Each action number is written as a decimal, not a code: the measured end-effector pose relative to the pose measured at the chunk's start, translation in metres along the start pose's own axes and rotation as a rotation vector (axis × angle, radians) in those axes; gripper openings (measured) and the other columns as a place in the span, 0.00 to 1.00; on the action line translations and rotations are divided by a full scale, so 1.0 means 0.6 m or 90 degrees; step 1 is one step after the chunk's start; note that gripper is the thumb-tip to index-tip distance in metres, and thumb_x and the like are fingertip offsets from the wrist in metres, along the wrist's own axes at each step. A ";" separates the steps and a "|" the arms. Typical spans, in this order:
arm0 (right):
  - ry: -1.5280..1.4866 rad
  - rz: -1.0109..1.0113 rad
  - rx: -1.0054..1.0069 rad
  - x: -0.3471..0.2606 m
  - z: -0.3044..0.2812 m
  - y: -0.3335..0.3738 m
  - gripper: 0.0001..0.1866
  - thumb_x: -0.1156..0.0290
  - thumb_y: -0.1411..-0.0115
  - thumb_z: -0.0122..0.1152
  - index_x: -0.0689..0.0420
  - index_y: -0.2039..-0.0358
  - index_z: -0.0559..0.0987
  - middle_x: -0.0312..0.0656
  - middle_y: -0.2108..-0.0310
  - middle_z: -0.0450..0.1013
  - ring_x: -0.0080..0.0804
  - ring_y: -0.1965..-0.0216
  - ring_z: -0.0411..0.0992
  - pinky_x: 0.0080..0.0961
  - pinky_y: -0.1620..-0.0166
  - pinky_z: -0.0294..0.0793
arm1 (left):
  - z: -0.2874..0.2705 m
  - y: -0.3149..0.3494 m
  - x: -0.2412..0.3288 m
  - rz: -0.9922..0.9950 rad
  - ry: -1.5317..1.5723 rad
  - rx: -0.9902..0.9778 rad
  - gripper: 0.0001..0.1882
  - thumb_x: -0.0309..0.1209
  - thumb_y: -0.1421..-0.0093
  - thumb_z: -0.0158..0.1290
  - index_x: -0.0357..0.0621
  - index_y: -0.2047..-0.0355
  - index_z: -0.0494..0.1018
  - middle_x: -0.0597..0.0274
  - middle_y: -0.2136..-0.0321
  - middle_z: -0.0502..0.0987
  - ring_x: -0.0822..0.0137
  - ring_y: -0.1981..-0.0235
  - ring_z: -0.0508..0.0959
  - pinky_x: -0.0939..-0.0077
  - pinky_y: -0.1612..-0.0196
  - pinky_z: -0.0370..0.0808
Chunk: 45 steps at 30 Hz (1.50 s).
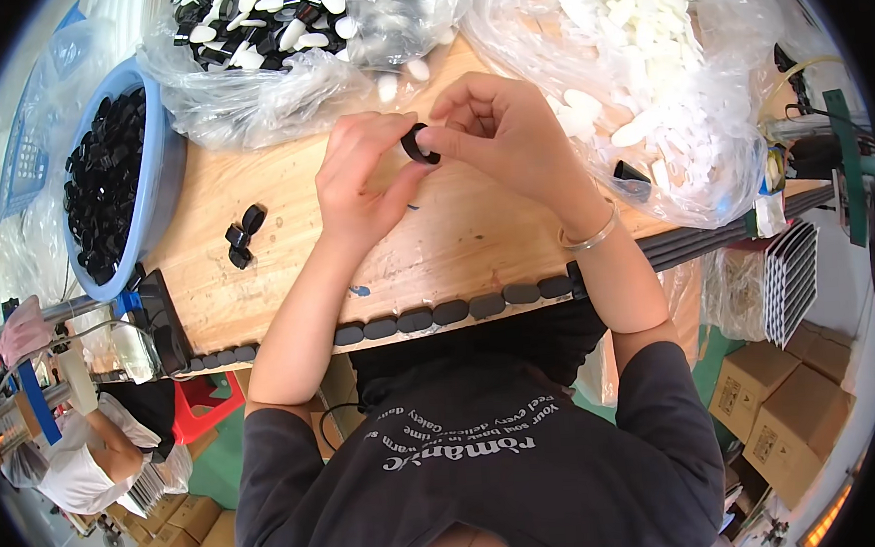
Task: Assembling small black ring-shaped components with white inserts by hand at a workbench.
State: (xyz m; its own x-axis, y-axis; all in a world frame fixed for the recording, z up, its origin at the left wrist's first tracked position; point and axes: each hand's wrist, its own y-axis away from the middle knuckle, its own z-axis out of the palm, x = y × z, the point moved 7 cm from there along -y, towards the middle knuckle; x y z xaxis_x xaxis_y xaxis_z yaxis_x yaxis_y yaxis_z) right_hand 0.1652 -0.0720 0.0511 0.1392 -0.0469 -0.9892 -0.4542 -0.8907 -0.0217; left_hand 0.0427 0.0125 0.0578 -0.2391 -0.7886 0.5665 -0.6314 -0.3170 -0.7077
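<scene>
A small black round cap (411,147) is held up above the wooden table between both hands, its opening turned toward the right. My left hand (360,178) is closed, pinching the cap's rim between thumb and fingers. From the other side my right hand (510,144) meets it, the thumb pressed into the opening and the other fingers curled. Something pale shows inside the cap by that thumb; whether it is a white piece or the thumbnail I cannot make out. Left of my left forearm, three loose black caps (245,235) lie together on the wood.
A blue basin (173,179) full of black caps stands at the left. Behind my hands lies a clear plastic bag (257,109) of black caps and white pieces. White flat pieces (643,35) heap at the right. Dark pads (450,313) line the near table edge (306,334).
</scene>
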 end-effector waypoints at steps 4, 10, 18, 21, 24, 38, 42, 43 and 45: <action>-0.169 -0.002 -0.058 -0.008 0.005 0.002 0.10 0.77 0.45 0.64 0.63 0.61 0.76 0.34 0.74 0.74 0.15 0.71 0.72 0.11 0.65 0.72 | -0.003 0.011 -0.022 -0.073 0.078 0.025 0.23 0.20 0.61 0.67 0.38 0.62 0.76 0.55 0.65 0.78 0.56 0.62 0.76 0.68 0.57 0.73; -0.145 -0.025 -0.080 0.007 0.011 0.002 0.15 0.76 0.44 0.64 0.62 0.57 0.74 0.33 0.67 0.73 0.16 0.66 0.72 0.12 0.62 0.73 | -0.001 0.008 -0.023 -0.077 0.102 0.025 0.23 0.20 0.61 0.67 0.38 0.61 0.76 0.56 0.64 0.78 0.57 0.61 0.76 0.68 0.57 0.73; -0.124 0.005 -0.089 0.018 0.023 0.004 0.16 0.72 0.42 0.63 0.62 0.55 0.73 0.32 0.67 0.73 0.15 0.65 0.72 0.12 0.61 0.73 | -0.003 0.003 -0.009 -0.011 0.044 0.025 0.23 0.20 0.62 0.66 0.38 0.61 0.76 0.57 0.65 0.78 0.57 0.62 0.75 0.67 0.58 0.73; -0.111 0.036 -0.072 0.021 0.024 0.003 0.17 0.72 0.43 0.63 0.62 0.54 0.73 0.34 0.66 0.74 0.17 0.65 0.73 0.13 0.61 0.73 | -0.004 0.003 -0.011 -0.007 0.045 0.023 0.24 0.19 0.62 0.66 0.38 0.61 0.76 0.57 0.66 0.78 0.57 0.62 0.75 0.67 0.58 0.73; -0.139 0.089 -0.079 0.029 0.026 0.001 0.18 0.73 0.43 0.64 0.64 0.54 0.73 0.37 0.65 0.76 0.18 0.63 0.74 0.15 0.59 0.74 | -0.003 0.001 -0.003 0.015 0.035 0.016 0.23 0.19 0.62 0.66 0.38 0.61 0.76 0.57 0.66 0.78 0.57 0.63 0.75 0.67 0.58 0.72; -0.157 0.088 -0.087 0.062 0.037 -0.010 0.14 0.80 0.45 0.61 0.63 0.58 0.72 0.38 0.68 0.76 0.18 0.67 0.74 0.14 0.62 0.74 | 0.002 0.001 0.013 0.092 -0.022 -0.003 0.25 0.18 0.65 0.65 0.34 0.61 0.76 0.53 0.69 0.78 0.54 0.66 0.76 0.68 0.62 0.74; -0.171 0.053 -0.104 0.059 0.037 -0.013 0.14 0.79 0.45 0.61 0.62 0.57 0.72 0.36 0.71 0.75 0.16 0.69 0.73 0.12 0.66 0.72 | 0.003 0.001 0.015 0.090 -0.049 0.000 0.25 0.17 0.64 0.65 0.35 0.61 0.76 0.53 0.67 0.79 0.54 0.65 0.76 0.68 0.61 0.74; -0.167 0.052 -0.100 0.057 0.033 -0.015 0.14 0.79 0.45 0.61 0.62 0.57 0.72 0.36 0.71 0.75 0.16 0.69 0.73 0.12 0.66 0.72 | 0.006 0.001 0.019 0.094 -0.045 0.002 0.25 0.17 0.64 0.65 0.35 0.61 0.76 0.53 0.67 0.79 0.54 0.65 0.76 0.68 0.61 0.74; -0.215 0.069 -0.098 0.056 0.027 -0.017 0.15 0.79 0.44 0.61 0.63 0.55 0.71 0.35 0.71 0.74 0.16 0.69 0.72 0.13 0.66 0.72 | 0.011 0.001 0.010 0.018 -0.053 0.020 0.24 0.17 0.62 0.65 0.35 0.61 0.76 0.54 0.65 0.78 0.55 0.64 0.76 0.68 0.59 0.74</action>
State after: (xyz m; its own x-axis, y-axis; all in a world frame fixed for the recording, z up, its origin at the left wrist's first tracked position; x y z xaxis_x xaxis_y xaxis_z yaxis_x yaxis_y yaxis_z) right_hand 0.1603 -0.0572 0.0160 -0.2118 -0.0160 -0.9772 -0.3097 -0.9472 0.0826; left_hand 0.0455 0.0041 0.0580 -0.1934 -0.8383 0.5098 -0.6015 -0.3092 -0.7366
